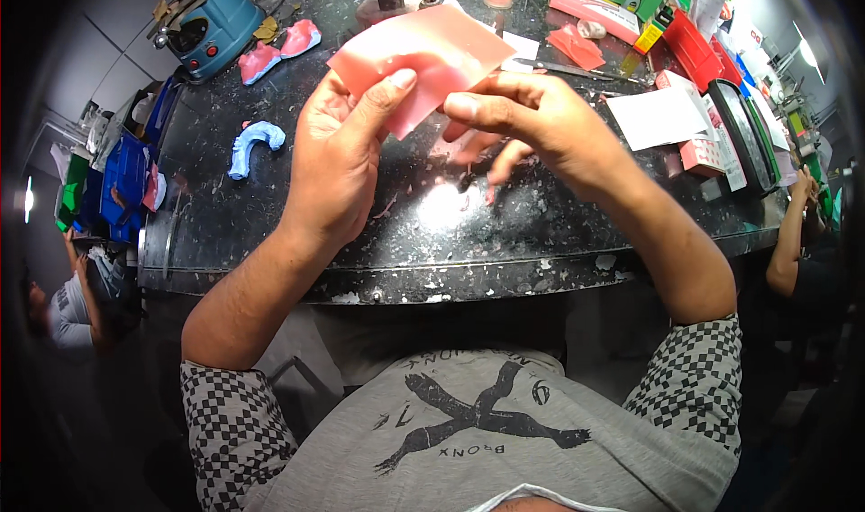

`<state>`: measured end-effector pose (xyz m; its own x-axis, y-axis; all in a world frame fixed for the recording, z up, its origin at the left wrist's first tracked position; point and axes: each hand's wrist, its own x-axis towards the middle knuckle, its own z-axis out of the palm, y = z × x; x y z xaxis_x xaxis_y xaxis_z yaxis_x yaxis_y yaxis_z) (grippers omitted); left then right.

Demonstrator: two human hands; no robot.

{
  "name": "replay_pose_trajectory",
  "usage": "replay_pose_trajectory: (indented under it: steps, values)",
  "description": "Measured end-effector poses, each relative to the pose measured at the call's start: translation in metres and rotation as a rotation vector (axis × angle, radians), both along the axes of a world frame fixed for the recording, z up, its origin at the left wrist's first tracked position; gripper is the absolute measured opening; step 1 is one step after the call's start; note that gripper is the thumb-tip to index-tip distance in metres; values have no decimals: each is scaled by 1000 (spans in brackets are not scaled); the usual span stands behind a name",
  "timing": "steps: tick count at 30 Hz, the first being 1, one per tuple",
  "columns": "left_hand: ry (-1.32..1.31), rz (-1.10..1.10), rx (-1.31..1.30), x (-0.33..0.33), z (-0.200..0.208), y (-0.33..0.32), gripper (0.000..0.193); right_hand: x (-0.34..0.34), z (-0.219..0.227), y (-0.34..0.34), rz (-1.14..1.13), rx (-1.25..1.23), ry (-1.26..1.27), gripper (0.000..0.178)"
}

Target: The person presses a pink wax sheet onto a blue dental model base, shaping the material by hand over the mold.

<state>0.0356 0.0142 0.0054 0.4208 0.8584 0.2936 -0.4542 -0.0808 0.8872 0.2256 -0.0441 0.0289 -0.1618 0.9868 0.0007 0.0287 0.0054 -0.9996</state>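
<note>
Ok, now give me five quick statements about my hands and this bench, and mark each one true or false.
1. The left hand grips a pink wax sheet. True.
2. The blue horseshoe-shaped piece lies to the right of both hands. False: it lies to the left of them.
3. Pink-and-blue moulded pieces lie to the right of the blue machine. True.
4. The bench top is spotless white. False: it is black, with pale specks and scraps on it.
5. The square white sheet lies to the right of the pink wax sheet. True.
</note>
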Motion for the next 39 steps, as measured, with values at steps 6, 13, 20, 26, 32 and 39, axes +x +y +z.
replay_pose_trajectory:
  steps: [6,13,20,26,32,39]
  values:
    - [3,-64,30,0,0,-7,27,-4,-15,3,5,47,321,38]
    - [79,-39,15,2,-3,-8,26,-6,-22,1,-95,69,289,31]
    - [173,-21,14,4,-3,-9,27,-5,-25,4,-177,282,157,26]
    - [155,-94,-38,-1,0,-7,26,-2,-24,8,-159,276,226,27]
    - [123,-99,9,-2,-3,-4,22,2,-27,11,-66,162,220,30]
    - [89,-100,-44,-2,1,-2,20,2,-27,12,-44,93,158,31]
